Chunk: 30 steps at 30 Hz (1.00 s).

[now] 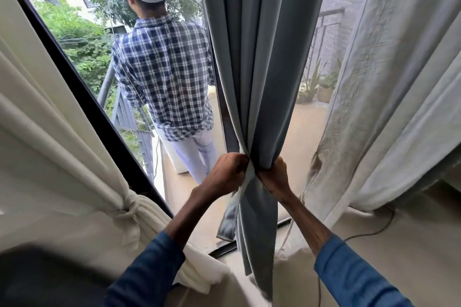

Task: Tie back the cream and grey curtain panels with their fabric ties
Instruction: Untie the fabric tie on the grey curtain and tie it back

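The grey curtain panel (262,57) hangs in the middle, gathered into a narrow bunch at waist height. My left hand (224,172) grips the grey fabric tie (230,214) at the bunch's left side; the tie's loose end hangs down below it. My right hand (274,177) grips the bunch from the right, fingers curled into the folds. The cream curtain panel (57,137) on the left is gathered and held by a knotted cream tie (128,209). A second cream panel (389,97) hangs loose on the right.
A person in a plaid shirt (164,72) stands outside on the balcony with their back to me. A dark window frame (82,97) slants between the left cream panel and the glass. Potted plants (321,87) stand on the balcony. A thin cable (369,233) trails at lower right.
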Available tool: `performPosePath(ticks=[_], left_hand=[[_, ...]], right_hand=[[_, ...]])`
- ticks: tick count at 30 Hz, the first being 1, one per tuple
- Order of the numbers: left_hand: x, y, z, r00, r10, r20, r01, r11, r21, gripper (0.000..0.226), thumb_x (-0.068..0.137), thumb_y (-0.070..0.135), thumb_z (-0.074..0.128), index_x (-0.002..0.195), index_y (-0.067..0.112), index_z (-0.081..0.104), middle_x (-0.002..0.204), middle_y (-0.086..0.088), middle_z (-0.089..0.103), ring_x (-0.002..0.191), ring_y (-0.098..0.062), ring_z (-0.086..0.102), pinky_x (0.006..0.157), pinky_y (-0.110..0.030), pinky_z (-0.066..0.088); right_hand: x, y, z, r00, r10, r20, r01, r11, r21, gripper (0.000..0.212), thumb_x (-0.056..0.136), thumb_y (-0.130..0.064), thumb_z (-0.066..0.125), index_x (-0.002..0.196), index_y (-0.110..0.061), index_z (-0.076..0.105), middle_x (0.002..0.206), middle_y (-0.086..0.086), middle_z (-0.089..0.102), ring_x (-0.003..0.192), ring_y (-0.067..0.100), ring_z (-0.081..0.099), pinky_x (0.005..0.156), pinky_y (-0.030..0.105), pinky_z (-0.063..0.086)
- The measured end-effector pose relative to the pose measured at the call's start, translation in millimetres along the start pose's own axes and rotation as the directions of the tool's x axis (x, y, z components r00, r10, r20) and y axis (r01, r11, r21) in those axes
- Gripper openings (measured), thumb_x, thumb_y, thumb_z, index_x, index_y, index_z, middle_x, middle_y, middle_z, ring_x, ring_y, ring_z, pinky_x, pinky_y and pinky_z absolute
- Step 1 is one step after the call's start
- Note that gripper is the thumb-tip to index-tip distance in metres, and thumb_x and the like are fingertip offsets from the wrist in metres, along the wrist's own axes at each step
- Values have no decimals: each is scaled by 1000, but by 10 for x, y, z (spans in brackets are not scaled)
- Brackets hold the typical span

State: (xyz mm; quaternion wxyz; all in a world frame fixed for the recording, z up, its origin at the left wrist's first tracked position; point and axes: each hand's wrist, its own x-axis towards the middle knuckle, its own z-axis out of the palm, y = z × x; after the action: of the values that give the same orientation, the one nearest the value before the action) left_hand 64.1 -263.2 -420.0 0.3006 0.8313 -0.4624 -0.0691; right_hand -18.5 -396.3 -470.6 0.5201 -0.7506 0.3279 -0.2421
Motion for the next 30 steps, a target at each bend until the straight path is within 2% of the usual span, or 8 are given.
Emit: performPosePath(ticks=[5, 10, 12, 15, 20, 24, 26, 30], left_hand=[[36, 9, 3, 997, -74, -35, 67, 982, -175, 23, 86, 20, 65, 67, 9, 71, 56, 1, 70, 52, -9, 69, 56, -32, 59], [120, -117, 2, 927, -279, -250, 303, 951, 65, 59, 56, 79, 71, 63, 21, 57, 59, 12, 60, 58, -7, 57, 48, -27, 42], [171, -160, -18, 940, -269, -211, 272, 962, -17, 65, 49, 78, 79, 74, 25, 51, 68, 11, 56, 61, -9, 51, 51, -30, 38], [295, -195, -23, 988, -149, -31, 142, 978, -155, 76, 47, 76, 85, 102, 26, 64, 90, 9, 69, 82, -8, 65, 68, -34, 55], [341, -220, 102, 982, -23, 186, 78, 952, -297, 71, 61, 62, 89, 120, 31, 65, 117, 10, 71, 112, -12, 67, 92, -45, 56], [329, -197, 144, 990, 30, 138, 22, 933, -359, 57, 71, 51, 85, 120, 31, 65, 118, 6, 71, 113, -15, 66, 93, -48, 56], [331, -199, 165, 989, 20, 147, 36, 930, -366, 58, 73, 50, 83, 122, 24, 66, 118, 5, 71, 112, -14, 67, 93, -48, 56], [349, -196, 177, 990, -2, 144, 60, 917, -394, 58, 74, 41, 83, 123, 15, 66, 118, 3, 71, 110, -10, 67, 93, -35, 57]], right_hand=[[69, 71, -15, 999, 12, 47, -10, 999, -39, 25, 80, -10, 79, 80, 10, 65, 78, 24, 70, 75, 16, 58, 58, 32, 39], [145, 146, -53, 994, 80, 78, -81, 997, 9, 20, 95, 4, 58, 98, 23, 60, 99, 36, 65, 91, 29, 60, 80, 42, 48], [156, 169, -60, 991, 85, 107, -83, 996, -25, 14, 94, 6, 56, 85, 16, 59, 83, 23, 60, 81, 19, 48, 69, 31, 41], [200, 254, -51, 981, 127, 150, -141, 986, 90, 18, 98, 10, 47, 98, 26, 54, 92, 23, 59, 72, 24, 55, 73, 39, 42], [210, 321, -45, 940, 119, 320, -131, 991, 17, 37, 99, -13, 62, 133, 2, 57, 120, 9, 61, 119, 12, 52, 84, 0, 37], [346, 542, -335, 897, -69, 436, 78, 997, -2, 41, 90, -45, 65, 127, -31, 53, 116, -9, 64, 118, 15, 54, 112, 39, 41], [166, 244, -597, 868, -101, 485, 132, 991, -28, 52, 81, -45, 74, 124, -19, 61, 121, 5, 68, 114, 18, 60, 101, 36, 48], [105, 132, -840, 844, -72, 532, 75, 997, 16, 21, 91, -17, 63, 101, 1, 64, 91, 26, 64, 87, 14, 57, 76, 35, 47]])
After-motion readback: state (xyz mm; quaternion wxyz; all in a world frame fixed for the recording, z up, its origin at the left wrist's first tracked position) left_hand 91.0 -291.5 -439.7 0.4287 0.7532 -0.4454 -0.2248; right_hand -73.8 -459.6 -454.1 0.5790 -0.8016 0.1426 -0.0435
